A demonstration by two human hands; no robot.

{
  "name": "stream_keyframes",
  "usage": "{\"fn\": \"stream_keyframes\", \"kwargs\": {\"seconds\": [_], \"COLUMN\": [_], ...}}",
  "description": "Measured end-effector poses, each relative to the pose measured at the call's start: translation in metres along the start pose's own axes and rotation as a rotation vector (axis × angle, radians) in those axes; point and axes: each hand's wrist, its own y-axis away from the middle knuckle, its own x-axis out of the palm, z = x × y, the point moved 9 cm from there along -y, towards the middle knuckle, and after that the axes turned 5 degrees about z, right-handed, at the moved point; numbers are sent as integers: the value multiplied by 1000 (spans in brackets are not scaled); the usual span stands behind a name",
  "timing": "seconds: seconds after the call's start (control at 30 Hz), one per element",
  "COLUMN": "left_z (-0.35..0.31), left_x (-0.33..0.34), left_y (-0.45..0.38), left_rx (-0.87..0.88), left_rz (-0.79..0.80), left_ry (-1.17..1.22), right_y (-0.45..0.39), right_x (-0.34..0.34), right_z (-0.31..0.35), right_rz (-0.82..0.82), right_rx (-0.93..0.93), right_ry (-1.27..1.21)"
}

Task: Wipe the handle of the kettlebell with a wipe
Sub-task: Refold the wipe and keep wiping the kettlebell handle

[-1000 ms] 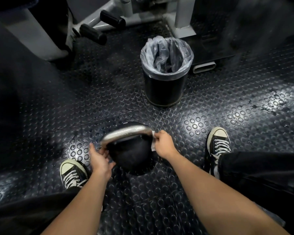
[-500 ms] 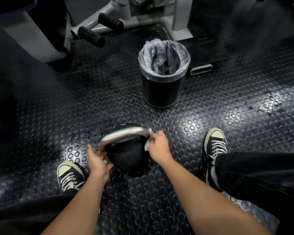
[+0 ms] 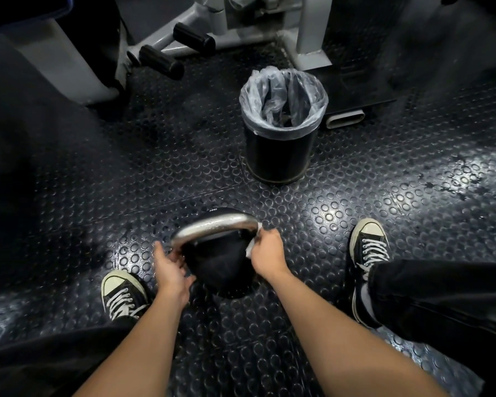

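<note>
A black kettlebell (image 3: 218, 267) stands on the studded floor between my feet, its shiny steel handle (image 3: 212, 224) arching over the top. My right hand (image 3: 265, 252) grips a white wipe (image 3: 251, 249) wrapped around the right end of the handle, where it bends down to the ball. My left hand (image 3: 169, 266) holds the left end of the handle at its base, fingers curled around it. Most of the wipe is hidden inside my right fist.
A black bin (image 3: 282, 130) with a clear plastic liner stands just beyond the kettlebell. Grey gym machine frames with black foam rollers (image 3: 178, 50) fill the back. My two black sneakers (image 3: 370, 247) (image 3: 122, 293) flank the kettlebell on the rubber floor (image 3: 384, 196).
My right hand with the wipe has slid a little down the handle's right bend. The left hand keeps its hold.
</note>
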Motion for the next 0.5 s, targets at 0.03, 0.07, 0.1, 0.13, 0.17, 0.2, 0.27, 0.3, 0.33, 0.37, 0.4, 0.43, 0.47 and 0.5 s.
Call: {"fn": "stream_keyframes", "kwargs": {"seconds": [0.03, 0.07, 0.1, 0.13, 0.17, 0.2, 0.27, 0.3, 0.33, 0.37, 0.4, 0.43, 0.47, 0.5], "left_z": [1, 1, 0, 1, 1, 2, 1, 0, 0, -1, -2, -3, -3, -3], "left_x": [0, -1, -2, -2, -2, -1, 0, 1, 2, 3, 3, 4, 5, 5], "left_y": [0, 0, 0, -1, -2, -3, 0, 3, 5, 7, 9, 10, 9, 8], "left_rx": [-4, -6, -3, 0, 0, 1, -3, -3, -3, -3, -1, 4, 8, 5], "left_rz": [-1, -2, -1, 2, 5, 5, 5, 8, 7, 2, 0, 6, 13, 14], "left_ry": [5, 3, -2, -4, -2, 1, 8, 5, 5, 12, 19, 20, 13, 12], "right_y": [-4, -4, -1, 6, 13, 17, 15, 9, 4, 3, 6, 11, 18, 24], "right_x": [-2, -3, -3, -3, 0, 4, 6, 4, 3, 3, 3, 3, 4, 7], "right_z": [3, 4, 6, 6, 5, 1, -3, -2, 0, 4, 6, 8, 10, 11], "right_rz": [-4, -10, -26, -45, -57, -60, -49, -46, -48, -68, -90, -107, -111, -116], "right_rx": [2, -1, -17, -25, -30, -18, 33, 68, 94, 97, 101, 91, 84, 75], "right_ry": [-10, -18, -1, 0, 7, -4, -33, -71, -114, -121, -113, -75, -88, -88]}}
